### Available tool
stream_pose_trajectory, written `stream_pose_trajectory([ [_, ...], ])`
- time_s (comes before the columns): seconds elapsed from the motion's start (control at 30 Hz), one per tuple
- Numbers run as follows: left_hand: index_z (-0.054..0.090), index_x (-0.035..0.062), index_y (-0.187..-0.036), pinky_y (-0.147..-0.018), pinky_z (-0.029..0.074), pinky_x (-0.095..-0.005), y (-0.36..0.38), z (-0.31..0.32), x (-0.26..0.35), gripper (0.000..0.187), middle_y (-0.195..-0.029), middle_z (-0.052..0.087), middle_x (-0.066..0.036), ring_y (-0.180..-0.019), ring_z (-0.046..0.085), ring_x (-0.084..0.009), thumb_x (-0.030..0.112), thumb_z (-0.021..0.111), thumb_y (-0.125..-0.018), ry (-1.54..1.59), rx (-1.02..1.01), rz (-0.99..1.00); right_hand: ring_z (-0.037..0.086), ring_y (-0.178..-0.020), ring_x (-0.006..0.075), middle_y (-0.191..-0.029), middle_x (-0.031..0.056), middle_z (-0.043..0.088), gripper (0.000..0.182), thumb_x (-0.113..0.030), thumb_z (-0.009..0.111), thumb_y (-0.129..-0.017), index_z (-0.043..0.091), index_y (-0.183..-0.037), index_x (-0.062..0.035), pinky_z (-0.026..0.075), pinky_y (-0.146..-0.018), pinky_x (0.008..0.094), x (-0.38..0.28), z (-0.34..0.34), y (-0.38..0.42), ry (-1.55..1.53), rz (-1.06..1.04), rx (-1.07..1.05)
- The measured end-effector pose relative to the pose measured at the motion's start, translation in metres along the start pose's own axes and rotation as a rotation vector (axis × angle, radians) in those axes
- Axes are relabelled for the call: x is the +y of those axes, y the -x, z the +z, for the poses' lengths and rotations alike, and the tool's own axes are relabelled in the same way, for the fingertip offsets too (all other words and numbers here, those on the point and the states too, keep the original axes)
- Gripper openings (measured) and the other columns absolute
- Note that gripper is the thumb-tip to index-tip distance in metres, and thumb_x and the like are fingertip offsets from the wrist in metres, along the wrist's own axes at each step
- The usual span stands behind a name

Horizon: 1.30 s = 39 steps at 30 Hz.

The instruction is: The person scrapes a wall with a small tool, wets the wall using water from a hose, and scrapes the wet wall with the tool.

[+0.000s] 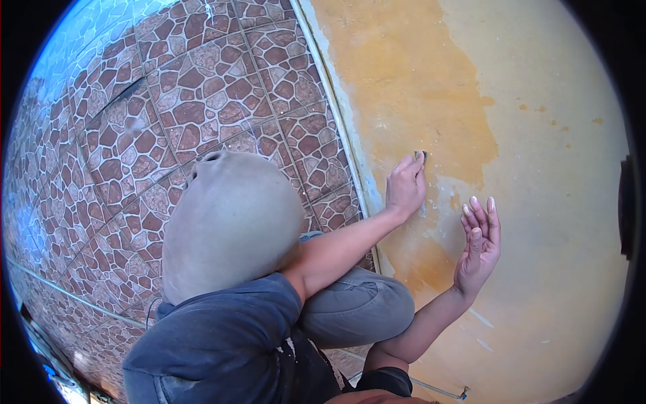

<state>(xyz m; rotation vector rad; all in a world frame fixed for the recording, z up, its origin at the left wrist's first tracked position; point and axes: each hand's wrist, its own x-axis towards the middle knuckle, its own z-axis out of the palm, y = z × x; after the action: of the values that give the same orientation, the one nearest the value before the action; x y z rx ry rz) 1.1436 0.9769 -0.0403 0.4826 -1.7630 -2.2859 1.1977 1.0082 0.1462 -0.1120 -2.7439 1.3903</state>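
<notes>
My left hand (406, 183) is closed in a pinch against the yellow wall (552, 202). A small dark piece (422, 155) shows at its fingertips, too small to name. Around it the wall has a darker, wet-looking orange patch (417, 87) and pale scraped spots. My right hand (481, 242) is held up just right of the left one, fingers raised and apart from the thumb, with nothing in it. It is near the wall; whether it touches cannot be made out.
Stone-patterned tile floor (202, 101) fills the left, meeting the wall along a pale edge strip (336, 108). My bent knees (235, 222) in grey trousers stand close to the left arm. A thin hose (74, 293) crosses the floor at lower left.
</notes>
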Motion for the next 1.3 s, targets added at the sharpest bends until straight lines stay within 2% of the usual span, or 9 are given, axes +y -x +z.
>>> stream_pose_trajectory([
  [0.23,0.068,0.0010,-0.113,-0.065,0.047,-0.0452,-0.003,-0.008,-0.015,0.027,-0.075,0.054,-0.018,-0.072,0.058,-0.0376,0.002,0.055,-0.089,0.005,-0.023,0.019,0.057,-0.119,0.0246,-0.132,0.0213,0.056,0.062,-0.024,0.062,-0.097,0.037,-0.144,0.0070,0.043,-0.104,0.0357,0.004,-0.005,0.001,0.070,0.046,0.026],
  [0.3,0.068,-0.0002,-0.114,-0.062,0.045,-0.0393,-0.009,-0.009,-0.021,0.027,-0.074,0.054,-0.017,-0.066,0.058,-0.0317,0.005,0.058,-0.090,-0.034,0.118,-0.063,0.057,-0.119,0.0247,-0.132,0.0212,0.056,0.062,-0.023,0.062,-0.097,0.037,-0.144,0.0072,0.044,-0.104,0.0356,0.003,-0.004,-0.001,0.068,0.042,0.054],
  [0.77,0.068,-0.0034,-0.111,-0.065,0.047,-0.0355,-0.071,-0.087,-0.043,0.027,-0.077,0.059,-0.016,-0.068,0.061,-0.0265,0.008,0.059,-0.088,-0.059,0.308,-0.108,0.051,-0.127,0.0210,-0.138,0.0158,0.054,0.050,-0.010,0.059,-0.098,0.042,-0.143,0.0033,0.041,-0.106,0.0331,-0.020,0.094,-0.089,0.078,-0.278,-0.040],
  [0.83,0.067,-0.0001,-0.114,-0.076,0.050,-0.0430,-0.079,-0.084,-0.034,0.029,-0.091,0.063,-0.019,-0.085,0.064,-0.0370,0.010,0.056,-0.090,0.041,0.354,-0.237,0.049,-0.131,0.0272,-0.139,0.0165,0.053,0.051,-0.015,0.062,-0.096,0.045,-0.142,-0.0003,0.038,-0.109,0.0375,-0.018,0.110,-0.098,0.178,-0.273,-0.039],
  [0.9,0.066,-0.0004,-0.115,-0.078,0.050,-0.0432,-0.084,-0.080,-0.010,0.029,-0.095,0.063,-0.020,-0.088,0.064,-0.0369,0.010,0.055,-0.090,0.042,0.349,-0.272,0.042,-0.137,0.0343,-0.142,0.0176,0.051,0.055,-0.020,0.067,-0.092,0.047,-0.141,-0.0034,0.034,-0.112,0.0432,-0.018,0.127,-0.114,0.854,-0.540,-0.090],
  [0.97,0.065,-0.0007,-0.117,-0.080,0.050,-0.0433,-0.094,-0.080,0.007,0.030,-0.099,0.063,-0.020,-0.091,0.064,-0.0369,0.010,0.055,-0.091,0.046,0.341,-0.307,0.032,-0.143,0.0344,-0.148,0.0171,0.043,0.059,-0.024,0.068,-0.089,0.047,-0.141,-0.0060,0.026,-0.117,0.0475,0.001,0.138,-0.140,0.964,-0.581,-0.131],
  [1.03,0.063,-0.0011,-0.119,-0.082,0.050,-0.0435,-0.108,-0.078,0.017,0.030,-0.104,0.063,-0.021,-0.095,0.063,-0.0376,0.009,0.053,-0.092,0.095,0.399,-0.346,0.020,-0.149,0.0280,-0.158,0.0109,0.029,0.062,-0.027,0.064,-0.089,0.044,-0.145,-0.0085,0.014,-0.120,0.0505,0.005,0.149,-0.160,1.408,-0.703,-0.215],
  [1.23,0.058,-0.0067,-0.118,-0.083,0.050,-0.0424,-0.142,-0.095,0.012,0.029,-0.107,0.063,-0.024,-0.096,0.064,-0.0380,0.006,0.053,-0.093,0.215,0.661,-0.516,0.002,-0.152,0.0211,-0.165,0.0032,0.009,0.079,-0.034,0.059,-0.087,0.026,-0.155,-0.0121,-0.004,-0.120,0.0540,0.030,0.169,-0.173,1.886,-0.540,-0.437],
  [1.3,0.058,-0.0040,-0.120,-0.068,0.050,-0.0355,-0.156,-0.098,0.005,0.031,-0.091,0.066,-0.016,-0.074,0.063,-0.0230,0.013,0.057,-0.094,0.075,0.767,-0.409,0.002,-0.153,0.0207,-0.165,0.0034,0.008,0.081,-0.034,0.058,-0.086,0.023,-0.156,-0.0119,-0.004,-0.120,0.0538,0.042,0.173,-0.165,1.927,-0.506,-0.469],
])
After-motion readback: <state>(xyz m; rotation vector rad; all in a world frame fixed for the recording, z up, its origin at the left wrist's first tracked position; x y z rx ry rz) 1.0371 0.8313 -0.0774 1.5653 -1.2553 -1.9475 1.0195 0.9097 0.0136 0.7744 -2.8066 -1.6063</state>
